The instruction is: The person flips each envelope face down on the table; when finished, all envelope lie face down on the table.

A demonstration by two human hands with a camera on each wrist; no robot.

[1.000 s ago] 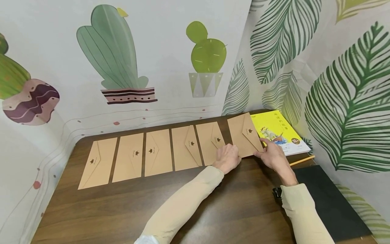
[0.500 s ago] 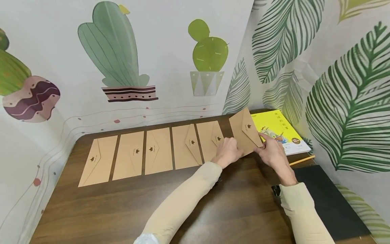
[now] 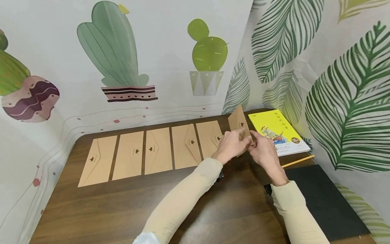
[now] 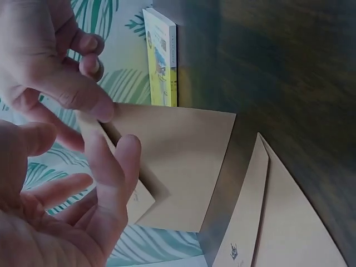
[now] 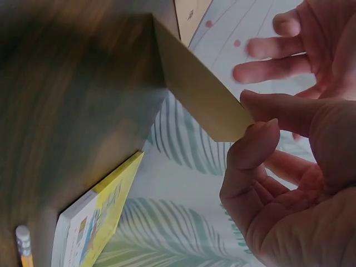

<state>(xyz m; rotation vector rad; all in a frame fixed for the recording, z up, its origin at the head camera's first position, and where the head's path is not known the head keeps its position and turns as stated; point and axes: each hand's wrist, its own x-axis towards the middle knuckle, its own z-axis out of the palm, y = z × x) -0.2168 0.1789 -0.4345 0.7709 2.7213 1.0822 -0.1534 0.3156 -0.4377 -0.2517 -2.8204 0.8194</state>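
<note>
A brown paper envelope (image 3: pixel 236 118) with a crown mark stands tilted up at the right end of a row of envelopes. My right hand (image 3: pixel 264 149) pinches its near right edge between thumb and index finger, as the right wrist view shows with the hand (image 5: pixel 295 189) at the envelope's corner (image 5: pixel 208 105). My left hand (image 3: pixel 230 145) is close beside it, fingers extended and spread. In the left wrist view the left hand (image 4: pixel 94 206) overlaps the flap side of the envelope (image 4: pixel 183 161). Several similar envelopes lie flat, among them a neighbouring envelope (image 3: pixel 208 135).
A yellow book (image 3: pixel 268 120) lies at the back right, with a pencil (image 3: pixel 298 161) in front of it. A black sheet (image 3: pixel 326 200) covers the table's right side. Patterned walls rise behind the wooden table (image 3: pixel 146 203) and along its right.
The rightmost envelope has been lifted from lying nearly flat to tilted up. The right hand has moved left with its edge, and the left hand has shifted right and come off the envelope's near edge.
</note>
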